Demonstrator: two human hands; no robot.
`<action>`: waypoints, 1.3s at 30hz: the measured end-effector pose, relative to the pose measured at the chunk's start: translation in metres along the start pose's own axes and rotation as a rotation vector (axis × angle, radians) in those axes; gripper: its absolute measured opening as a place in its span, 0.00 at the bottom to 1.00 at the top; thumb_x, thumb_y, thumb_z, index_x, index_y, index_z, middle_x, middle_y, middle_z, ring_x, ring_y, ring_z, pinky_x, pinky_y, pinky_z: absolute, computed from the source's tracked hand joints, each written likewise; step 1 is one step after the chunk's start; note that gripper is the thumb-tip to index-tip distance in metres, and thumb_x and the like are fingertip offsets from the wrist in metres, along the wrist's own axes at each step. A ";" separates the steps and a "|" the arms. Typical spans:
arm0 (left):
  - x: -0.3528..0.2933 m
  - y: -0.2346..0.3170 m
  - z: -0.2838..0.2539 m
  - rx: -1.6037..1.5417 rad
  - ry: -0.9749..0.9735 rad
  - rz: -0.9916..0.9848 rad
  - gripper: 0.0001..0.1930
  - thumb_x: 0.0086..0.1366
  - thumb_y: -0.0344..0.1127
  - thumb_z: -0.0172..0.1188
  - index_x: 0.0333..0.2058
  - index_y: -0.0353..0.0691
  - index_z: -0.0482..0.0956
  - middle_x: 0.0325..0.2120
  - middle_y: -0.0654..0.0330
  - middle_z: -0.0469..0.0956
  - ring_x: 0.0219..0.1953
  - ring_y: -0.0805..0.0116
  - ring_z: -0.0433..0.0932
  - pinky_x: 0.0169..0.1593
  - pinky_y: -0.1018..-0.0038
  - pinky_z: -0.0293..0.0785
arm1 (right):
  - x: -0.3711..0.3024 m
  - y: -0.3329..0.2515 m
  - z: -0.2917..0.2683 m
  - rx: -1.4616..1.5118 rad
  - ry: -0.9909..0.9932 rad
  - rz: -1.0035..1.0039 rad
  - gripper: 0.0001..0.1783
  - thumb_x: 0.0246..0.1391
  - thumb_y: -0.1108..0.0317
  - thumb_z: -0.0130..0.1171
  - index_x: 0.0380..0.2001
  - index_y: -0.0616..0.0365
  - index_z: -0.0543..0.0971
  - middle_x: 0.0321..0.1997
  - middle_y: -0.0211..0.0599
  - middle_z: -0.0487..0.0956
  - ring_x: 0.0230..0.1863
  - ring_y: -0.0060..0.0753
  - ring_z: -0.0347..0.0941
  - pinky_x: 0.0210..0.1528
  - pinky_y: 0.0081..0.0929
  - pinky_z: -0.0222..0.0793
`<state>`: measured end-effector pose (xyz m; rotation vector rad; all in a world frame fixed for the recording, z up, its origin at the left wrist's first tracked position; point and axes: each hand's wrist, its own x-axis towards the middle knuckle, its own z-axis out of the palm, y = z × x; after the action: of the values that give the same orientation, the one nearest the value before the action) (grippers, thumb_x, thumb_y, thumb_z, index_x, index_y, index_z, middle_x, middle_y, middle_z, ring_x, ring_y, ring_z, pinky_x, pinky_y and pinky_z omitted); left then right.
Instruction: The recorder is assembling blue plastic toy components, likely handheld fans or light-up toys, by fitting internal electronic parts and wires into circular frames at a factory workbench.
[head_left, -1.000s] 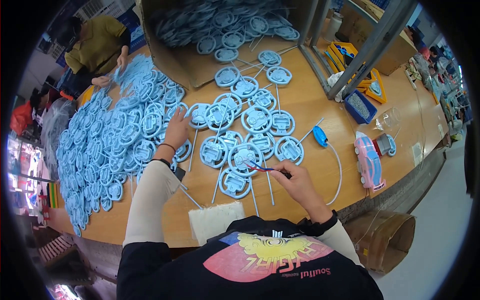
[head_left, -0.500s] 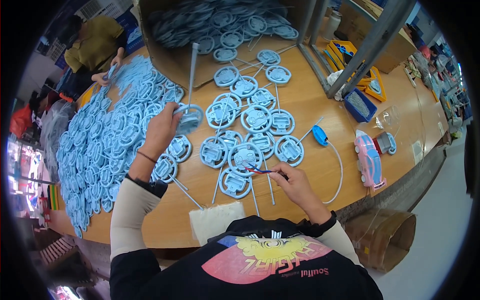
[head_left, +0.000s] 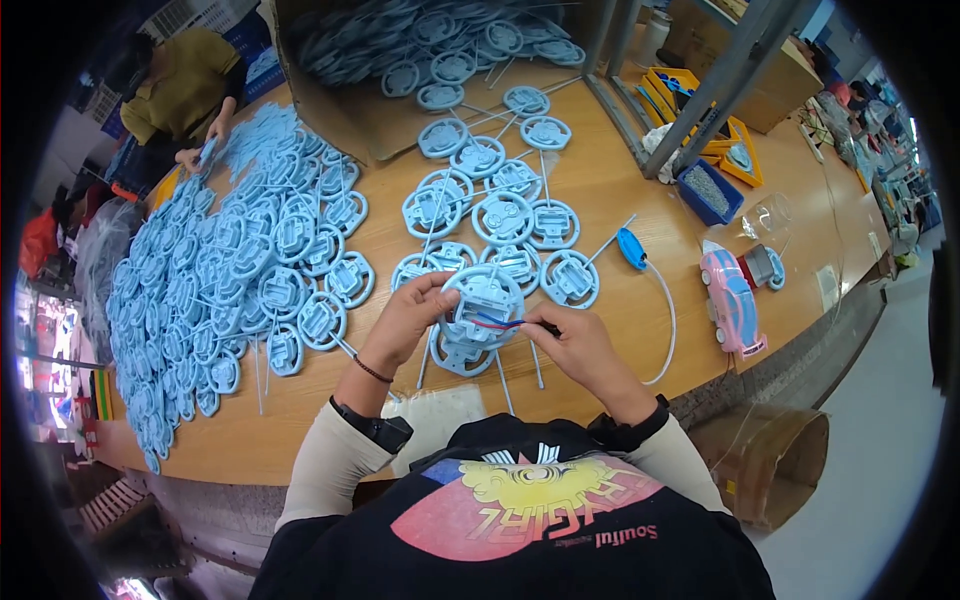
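Observation:
In front of my chest, my left hand [head_left: 412, 318] is closed on the left rim of a light blue plastic toy steering wheel [head_left: 498, 283], its recessed side up. My right hand [head_left: 580, 345] pinches thin red and dark blue strands [head_left: 500, 321] that cross the wheel's near part; whether they are wires or a slim forked tool, I cannot tell. Another blue steering wheel [head_left: 460, 358] lies partly hidden just below the held one. Several more wheels [head_left: 503, 218], many with thin rods, are spread beyond my hands.
A large heap of blue wheels [head_left: 215, 270] covers the left of the table. Behind stands a cardboard box [head_left: 340, 120] with more. To the right are a blue oval piece on a white cord [head_left: 632, 248], a pink toy car [head_left: 730, 300] and a blue bin [head_left: 710, 195]. Another person [head_left: 190, 80] works far left.
My left hand has come right and nearer from the heap's edge, where it held another wheel with a rod. A wheel now lies at the heap's near right edge. My right hand has barely moved.

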<state>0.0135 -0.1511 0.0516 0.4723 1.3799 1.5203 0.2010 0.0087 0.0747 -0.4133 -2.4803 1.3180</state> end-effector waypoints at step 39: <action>-0.007 -0.011 -0.045 -0.373 0.041 0.066 0.20 0.67 0.43 0.43 0.52 0.38 0.64 0.46 0.59 0.71 0.48 0.67 0.71 0.52 0.68 0.68 | 0.002 0.011 0.014 0.134 -0.045 0.109 0.10 0.47 0.61 0.57 0.27 0.56 0.75 0.22 0.38 0.76 0.23 0.37 0.72 0.25 0.28 0.65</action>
<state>-0.0153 -0.1816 0.0315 0.2557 1.0848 1.8013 0.1945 0.0049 0.0578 -0.4977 -2.4174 1.5416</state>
